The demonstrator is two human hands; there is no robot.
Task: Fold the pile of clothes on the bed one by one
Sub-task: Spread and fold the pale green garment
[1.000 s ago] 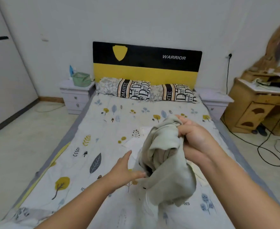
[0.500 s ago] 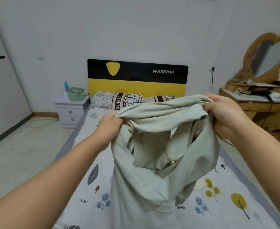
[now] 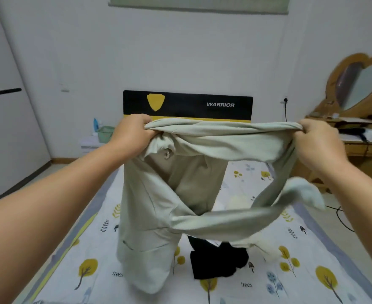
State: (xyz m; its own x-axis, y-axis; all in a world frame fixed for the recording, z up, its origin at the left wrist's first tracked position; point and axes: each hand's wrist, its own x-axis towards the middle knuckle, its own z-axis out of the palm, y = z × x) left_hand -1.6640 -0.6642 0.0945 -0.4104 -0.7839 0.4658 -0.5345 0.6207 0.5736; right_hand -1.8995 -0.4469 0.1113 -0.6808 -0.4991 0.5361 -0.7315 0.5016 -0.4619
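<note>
Seen from the head camera, looking down the length of a bed (image 3: 312, 281) covered in a white sheet printed with yellow trees and leaves, two bare arms reach forward. The left hand (image 3: 132, 137) and the right hand (image 3: 319, 141) are each closed in a fist around a bunched top edge of a pale sage-green soft cotton garment (image 3: 158, 205), perhaps a long-sleeved top or hoodie, holding it up in the air above the middle of the bed. The cloth stretches taut between the fists and hangs twisted below, one sleeve looping across towards the bed's right edge. On the sheet beneath, near the foot edge, lies a crumpled black garment (image 3: 218, 262), with a pale cream one partly hidden just beyond it. A black and yellow headboard (image 3: 187, 104) stands at the far end. The green garment looks light, limp and not slippery; it would probably be easiest to take by the shoulder seams so the twist falls out before laying it flat.
</note>
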